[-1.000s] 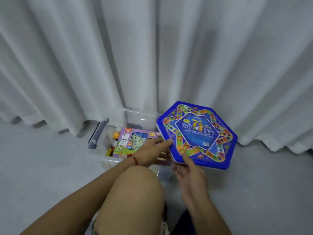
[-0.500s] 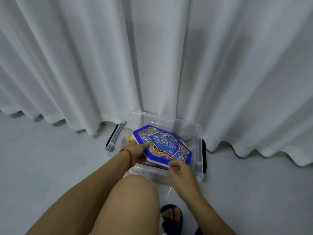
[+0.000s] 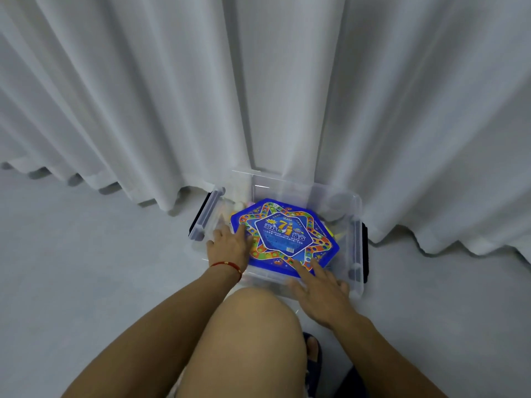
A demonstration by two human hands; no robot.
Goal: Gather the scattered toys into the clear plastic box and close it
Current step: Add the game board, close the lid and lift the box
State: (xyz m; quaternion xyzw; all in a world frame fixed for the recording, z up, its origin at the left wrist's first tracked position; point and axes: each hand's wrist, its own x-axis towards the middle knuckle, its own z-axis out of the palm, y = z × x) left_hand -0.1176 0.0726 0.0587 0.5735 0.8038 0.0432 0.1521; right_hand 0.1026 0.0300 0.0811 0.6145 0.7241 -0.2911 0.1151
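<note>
A clear plastic box [image 3: 354,214] stands open on the floor against the curtain, with dark latches at its left and right ends. Inside it lies a blue hexagonal game board box [image 3: 284,237], flat on top of other toys that it mostly hides. My left hand [image 3: 230,244] rests on the board box's left edge with its fingers fairly straight. My right hand [image 3: 321,291] lies spread at the front edge, its fingertips touching the board box's near side. No lid shows in this view.
White curtains [image 3: 258,96] hang right behind the box and reach the grey floor [image 3: 86,268]. My bare knee [image 3: 253,326] is just in front of the box, and a foot in a dark sandal [image 3: 313,354] is beside it.
The blue game board box went from being held up at the right of the box down into it, and now lies flat. Both hands have loosened onto its edges.
</note>
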